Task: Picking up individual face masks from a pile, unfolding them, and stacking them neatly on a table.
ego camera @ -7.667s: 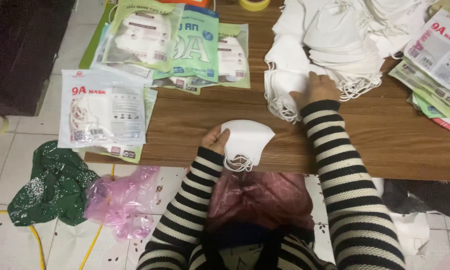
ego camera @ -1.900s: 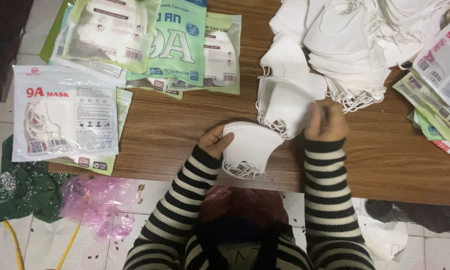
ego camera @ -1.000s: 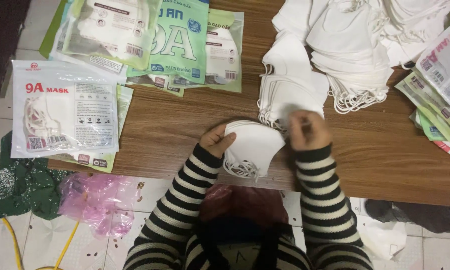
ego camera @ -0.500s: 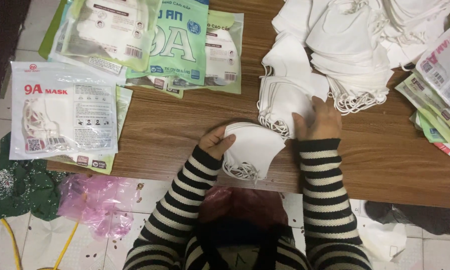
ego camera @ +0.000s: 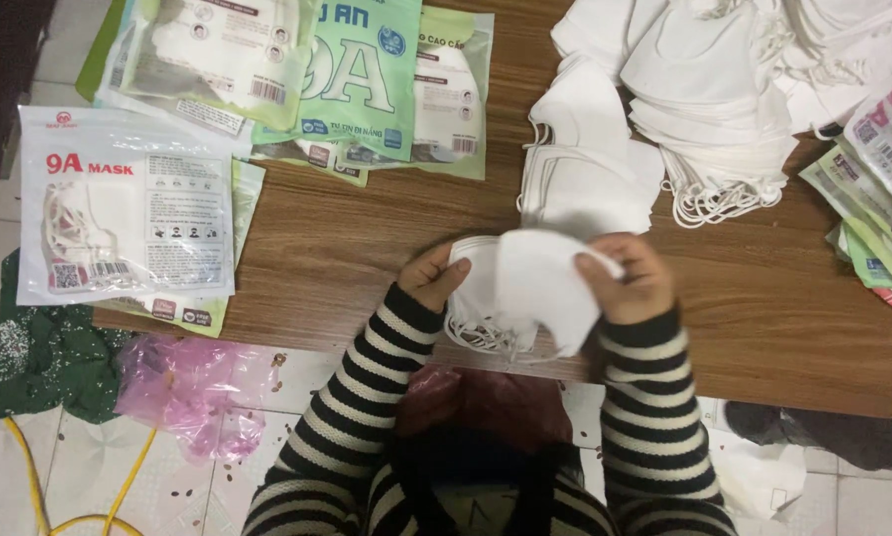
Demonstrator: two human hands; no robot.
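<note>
At the counter's (ego camera: 367, 258) near edge, the right hand (ego camera: 630, 278) has come off the white mask pile (ego camera: 585, 184) and now pinches a white mask (ego camera: 540, 283), pressed onto the small stack (ego camera: 478, 298) gripped by the left hand (ego camera: 431, 280).

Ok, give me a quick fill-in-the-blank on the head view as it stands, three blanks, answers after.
1. Both hands, left hand and right hand, hold a small stack of white ____.
2. The loose pile of masks lies on the ____ table.
3. The pink plastic bag lies on the ____.

Missing words: face masks; wooden; floor
</note>
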